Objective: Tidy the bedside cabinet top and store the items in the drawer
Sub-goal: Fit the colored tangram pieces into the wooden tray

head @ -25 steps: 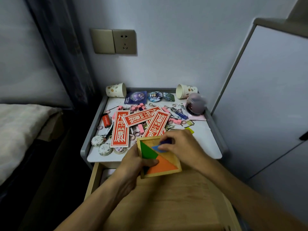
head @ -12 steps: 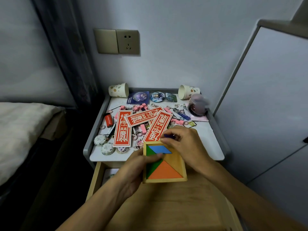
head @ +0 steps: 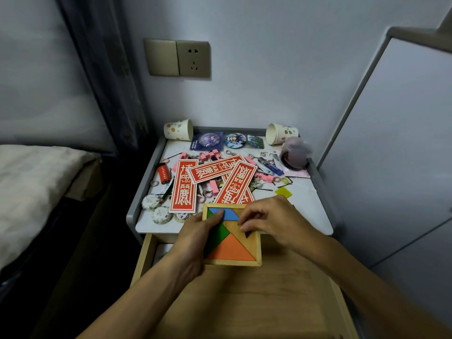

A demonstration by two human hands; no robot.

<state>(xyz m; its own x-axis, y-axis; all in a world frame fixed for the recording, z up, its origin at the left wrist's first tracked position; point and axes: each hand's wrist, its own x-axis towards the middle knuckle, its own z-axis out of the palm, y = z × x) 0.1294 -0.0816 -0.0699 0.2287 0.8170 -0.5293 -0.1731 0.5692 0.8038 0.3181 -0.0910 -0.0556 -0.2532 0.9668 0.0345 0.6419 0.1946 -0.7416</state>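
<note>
A wooden tangram tray (head: 232, 263) hangs over the front edge of the cabinet top (head: 308, 211) and the open drawer (head: 244, 304). It holds a blue piece (head: 231, 214), a green piece (head: 220, 234) and an orange piece (head: 232, 250). My left hand (head: 198, 238) grips the tray's left edge, thumb on the blue piece. Over the tray's bare right part, my right hand (head: 271, 221) pinches a small dark purple piece (head: 247, 233), mostly hidden by the fingers. A yellow piece (head: 283, 192) lies on the cabinet behind that hand.
Red paper strips (head: 183, 185), pink blocks (head: 214, 187), a red lighter (head: 163, 172), badges (head: 234, 139), hair pins and small rings crowd the top. Two paper cups (head: 178, 129) (head: 281, 133) lie on their sides at the back. A bed (head: 29, 182) is left, a white cupboard (head: 391, 167) right.
The tray has turned squarer and come lower, toward the drawer. My right hand has moved from the tray's far edge onto its right part, with the dark piece in its fingers.
</note>
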